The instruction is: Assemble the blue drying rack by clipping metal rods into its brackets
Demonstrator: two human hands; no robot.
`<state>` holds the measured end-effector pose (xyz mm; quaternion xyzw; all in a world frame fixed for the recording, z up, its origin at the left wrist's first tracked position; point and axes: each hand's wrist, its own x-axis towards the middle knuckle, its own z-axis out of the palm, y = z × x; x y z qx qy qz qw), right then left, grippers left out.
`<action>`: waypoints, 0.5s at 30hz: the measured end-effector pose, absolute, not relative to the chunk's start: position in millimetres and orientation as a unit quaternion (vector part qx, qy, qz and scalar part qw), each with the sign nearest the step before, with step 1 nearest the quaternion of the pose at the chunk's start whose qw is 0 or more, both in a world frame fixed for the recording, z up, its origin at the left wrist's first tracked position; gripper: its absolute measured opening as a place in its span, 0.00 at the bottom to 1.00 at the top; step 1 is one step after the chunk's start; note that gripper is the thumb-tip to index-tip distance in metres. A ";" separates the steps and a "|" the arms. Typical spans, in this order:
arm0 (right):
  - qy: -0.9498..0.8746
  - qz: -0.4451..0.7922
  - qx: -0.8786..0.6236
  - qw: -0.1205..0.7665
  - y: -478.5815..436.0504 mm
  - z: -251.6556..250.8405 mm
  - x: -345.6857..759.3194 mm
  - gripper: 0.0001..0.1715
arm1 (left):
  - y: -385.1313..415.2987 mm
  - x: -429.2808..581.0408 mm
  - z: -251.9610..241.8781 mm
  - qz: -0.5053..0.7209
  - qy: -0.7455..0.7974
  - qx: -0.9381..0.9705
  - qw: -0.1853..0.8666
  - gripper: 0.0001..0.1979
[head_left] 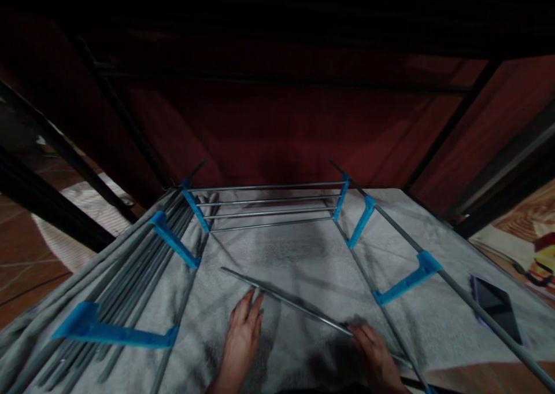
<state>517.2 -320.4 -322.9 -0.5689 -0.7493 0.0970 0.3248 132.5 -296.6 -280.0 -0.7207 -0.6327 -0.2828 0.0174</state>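
A thin grey metal rod [289, 301] lies slanted across a grey towel-like cloth [295, 255]. My left hand [243, 339] rests flat on the cloth, fingers stretched out, its fingertips touching the rod near the middle. Low on the right, my right hand [376, 356] has its fingers curled round the rod's near end. Around them lies a drying-rack frame of grey rods [269, 206] joined by blue plastic brackets [405, 281].
A bundle of grey rods with blue brackets [125, 290] lies at the left. A dark phone [496, 310] lies on the cloth at the right. Dark metal posts and red fabric walls [277, 122] stand behind. Tiled floor shows at the far left.
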 end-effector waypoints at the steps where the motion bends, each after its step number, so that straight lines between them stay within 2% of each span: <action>1: -0.762 0.098 -0.555 0.319 -316.1 -319.9 511.6 0.20 | -297.3 133.1 -275.3 -0.283 -0.636 -0.718 0.020 0.22; 8: -0.797 0.113 -0.503 0.314 -306.5 -306.3 481.9 0.18 | -303.3 132.4 -266.7 -0.247 -0.639 -0.728 0.018 0.24; 15: -0.784 0.110 -0.514 0.330 -311.0 -321.8 510.5 0.22 | -319.5 137.6 -273.4 -0.150 -0.640 -0.754 -0.008 0.30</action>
